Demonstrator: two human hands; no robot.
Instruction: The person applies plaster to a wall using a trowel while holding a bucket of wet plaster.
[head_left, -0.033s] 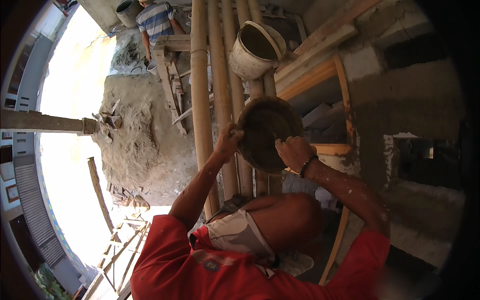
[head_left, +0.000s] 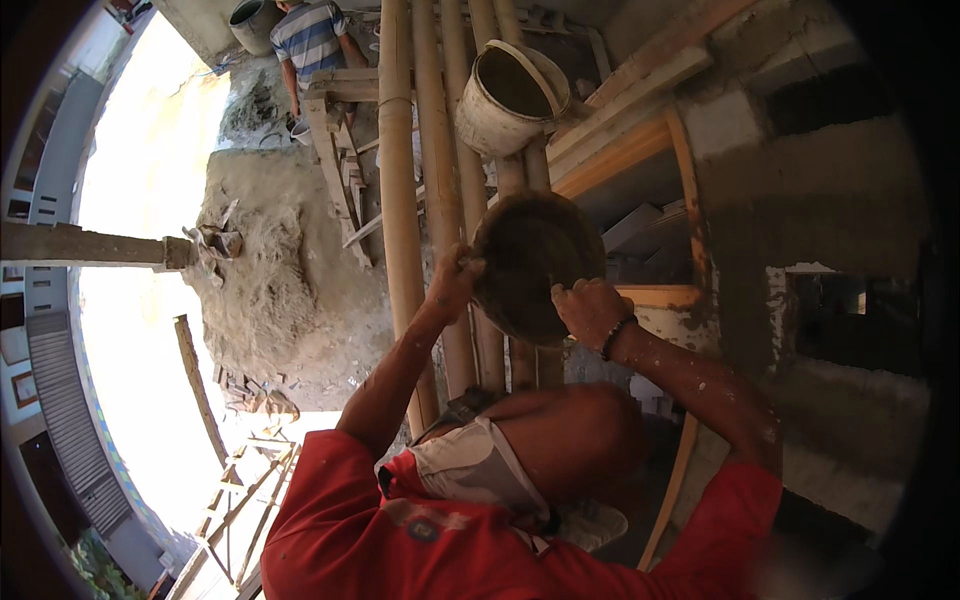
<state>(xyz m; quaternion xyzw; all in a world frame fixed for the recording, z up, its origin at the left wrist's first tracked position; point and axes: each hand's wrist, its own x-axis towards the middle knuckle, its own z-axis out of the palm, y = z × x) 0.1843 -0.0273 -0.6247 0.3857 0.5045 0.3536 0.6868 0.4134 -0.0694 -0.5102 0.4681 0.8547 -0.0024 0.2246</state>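
My left hand [head_left: 458,280] is closed on the left rim of a round, dark, mortar-stained basin [head_left: 525,245] over bamboo poles [head_left: 398,180]. My right hand [head_left: 588,308], with a dark bracelet at the wrist, is closed at the basin's lower right, inside or at its rim; what its fingers hold is hidden. Just beyond the basin, a pale, stained bucket [head_left: 495,125] with a handle rests on the poles. My bent bare knee [head_left: 600,435] is below the basin.
Left lie a sand heap [head_left: 255,260], a concrete beam [head_left: 90,243] and timber trestles [head_left: 330,160]. A co-worker in a striped shirt [head_left: 305,45] is beside a dark bucket [head_left: 250,25] at top. An orange wooden frame [head_left: 680,200] and rough wall [head_left: 800,170] are on the right.
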